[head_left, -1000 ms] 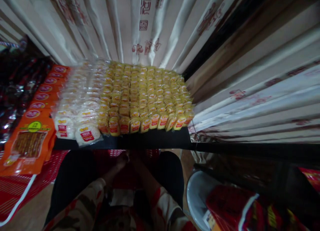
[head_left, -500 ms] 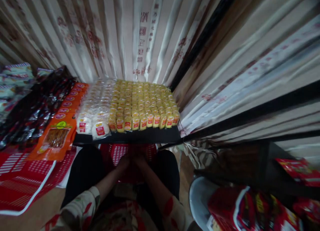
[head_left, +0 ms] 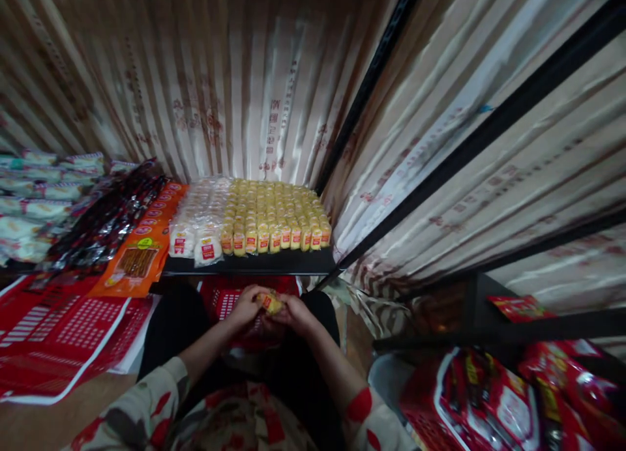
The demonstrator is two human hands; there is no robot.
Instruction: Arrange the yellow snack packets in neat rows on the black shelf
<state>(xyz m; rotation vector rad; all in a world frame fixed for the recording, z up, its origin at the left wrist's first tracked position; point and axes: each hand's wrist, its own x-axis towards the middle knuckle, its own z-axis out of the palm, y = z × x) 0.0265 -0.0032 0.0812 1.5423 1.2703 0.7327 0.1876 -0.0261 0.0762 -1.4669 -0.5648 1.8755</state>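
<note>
Between my knees, a small yellow wrapped snack cake [head_left: 270,301] with a red label is held by both hands. My left hand [head_left: 248,302] pinches its left end, and my right hand [head_left: 295,311] grips its right end. Under the hands stands a red basket [head_left: 227,301], its inside mostly hidden by my arms. Just beyond, rows of yellow wrapped snack cakes [head_left: 278,213] are lined up on a black shelf [head_left: 254,264]. White wrapped snack cakes [head_left: 208,247] sit left of them in clear plastic.
Orange snack packets [head_left: 139,249], dark shiny packets [head_left: 107,229] and white packets [head_left: 46,206] lie further left on the shelf. A red basket [head_left: 59,337] stands at lower left. Red packages [head_left: 513,399] fill the lower right. Black metal bars [head_left: 440,158] and pleated curtains [head_left: 254,92] enclose the shelf.
Both hands have come up out of the dark red basket, and the yellow snack cake now shows between them. The camera view has shifted, with the shelf appearing slightly lower.
</note>
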